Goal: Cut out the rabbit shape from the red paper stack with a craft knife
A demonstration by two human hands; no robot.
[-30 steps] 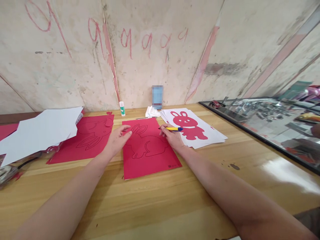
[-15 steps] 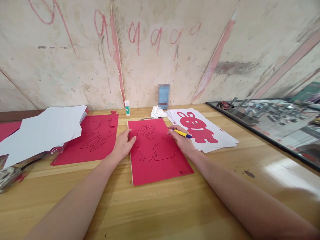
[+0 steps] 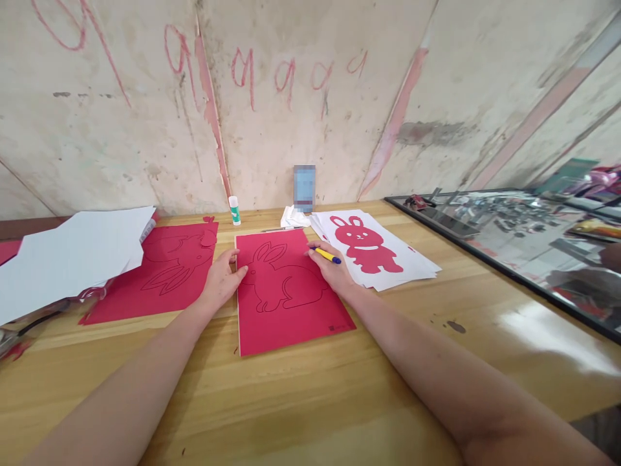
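Note:
A red sheet (image 3: 291, 330) with a rabbit outline lies on the wooden table, on top of something with a pale edge. At its left edge is my left hand (image 3: 224, 278), thumb on the sheet near the rabbit's head and the other fingers along the side. My right hand (image 3: 330, 264) is closed around a yellow pen-like tool (image 3: 326, 254) with a blue end, over the sheet's upper right part. Whether the tool's tip touches the paper is too small to tell.
Left are another red sheet (image 3: 194, 291) with a rabbit outline and white papers (image 3: 72, 252). Behind stand a glue stick (image 3: 235, 211) and a blurred blue object (image 3: 305, 188) by crumpled tissue (image 3: 294, 218). Right are white sheets (image 3: 412, 259) with a red bunny and a black-framed glass surface (image 3: 490, 265).
The whole view has shifted, so the table's contents appear further left. My right hand has moved slightly over the sheet, still with the yellow tool. My left hand stays at the sheet's left edge.

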